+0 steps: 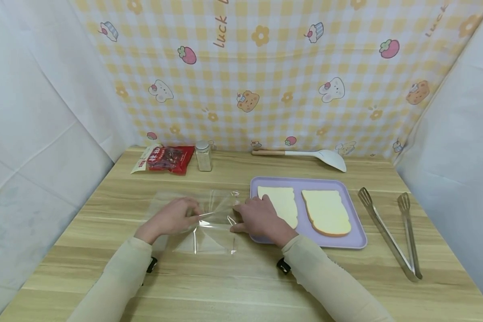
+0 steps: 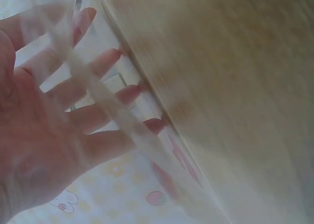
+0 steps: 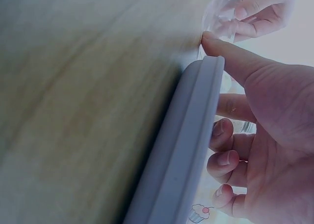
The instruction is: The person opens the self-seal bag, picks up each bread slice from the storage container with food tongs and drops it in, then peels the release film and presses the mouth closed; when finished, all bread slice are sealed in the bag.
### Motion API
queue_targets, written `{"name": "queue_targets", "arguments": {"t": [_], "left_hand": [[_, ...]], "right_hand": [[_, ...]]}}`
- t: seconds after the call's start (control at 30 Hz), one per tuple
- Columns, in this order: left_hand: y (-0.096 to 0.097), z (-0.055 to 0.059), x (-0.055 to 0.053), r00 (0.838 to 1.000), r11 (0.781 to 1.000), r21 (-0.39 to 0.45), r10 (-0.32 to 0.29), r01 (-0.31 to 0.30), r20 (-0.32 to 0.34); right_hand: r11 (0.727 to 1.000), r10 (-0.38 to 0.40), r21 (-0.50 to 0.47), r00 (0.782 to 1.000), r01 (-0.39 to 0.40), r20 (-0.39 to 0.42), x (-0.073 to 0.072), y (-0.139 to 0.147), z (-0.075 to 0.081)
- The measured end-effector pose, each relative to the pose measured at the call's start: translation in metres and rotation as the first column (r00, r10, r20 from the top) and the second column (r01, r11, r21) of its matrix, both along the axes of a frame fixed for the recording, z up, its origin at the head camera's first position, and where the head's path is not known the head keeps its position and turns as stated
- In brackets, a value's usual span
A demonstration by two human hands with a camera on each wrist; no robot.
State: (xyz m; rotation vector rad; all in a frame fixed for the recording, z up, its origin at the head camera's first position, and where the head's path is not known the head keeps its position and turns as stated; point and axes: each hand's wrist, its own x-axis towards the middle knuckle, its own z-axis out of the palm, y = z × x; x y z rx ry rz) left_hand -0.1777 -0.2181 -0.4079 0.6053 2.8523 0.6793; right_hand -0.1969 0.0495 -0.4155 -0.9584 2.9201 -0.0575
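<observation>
A clear plastic bag (image 1: 209,241) lies on the wooden table, creases fanning out from its middle. My left hand (image 1: 175,217) pinches the upper layer there between thumb and index finger, its other fingers spread in the left wrist view beneath a see-through fold. At the bag's right edge, the right hand (image 1: 259,217) touches the film with its thumb; its other fingers are loosely bent over the left side of the purple tray (image 1: 306,243). Two bread slices lie on that tray: the left slice (image 1: 283,203), partly covered by the right hand, and the right slice (image 1: 326,210).
Metal tongs (image 1: 394,241) lie spread right of the tray. Along the back are a white spatula (image 1: 306,154) with a wooden handle, a spice jar (image 1: 203,157) and a red snack packet (image 1: 169,159). A patterned cloth (image 1: 245,67) hangs behind the table.
</observation>
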Motion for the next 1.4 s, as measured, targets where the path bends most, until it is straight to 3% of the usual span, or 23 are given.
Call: {"name": "queue_targets", "arguments": {"t": [0.3, 0.5, 0.8, 1.1, 1.4], "left_hand": [[0.000, 0.000, 0.002, 0.999, 1.000, 0.011, 0.021, -0.020, -0.033], [0.000, 0.002, 0.005, 0.996, 0.992, 0.091, 0.083, -0.085, 0.029], [0.000, 0.007, 0.008, 0.985, 0.961, 0.219, 0.163, -0.170, 0.048], [0.002, 0.013, 0.010, 0.949, 0.914, 0.261, 0.313, -0.312, 0.037], [-0.002, 0.031, 0.016, 0.935, 0.889, 0.322, 0.354, -0.326, -0.031]], "right_hand": [[1.000, -0.011, -0.005, 1.000, 0.011, 0.019, 0.002, -0.001, -0.001], [1.000, -0.012, -0.011, 1.000, 0.012, 0.019, 0.003, -0.002, -0.002], [1.000, -0.018, 0.015, 1.000, 0.017, 0.010, 0.002, -0.003, 0.000], [1.000, -0.022, 0.010, 1.000, 0.022, 0.002, 0.002, -0.003, 0.002], [1.000, -0.015, 0.002, 1.000, 0.015, -0.004, 0.001, -0.003, 0.002]]}}
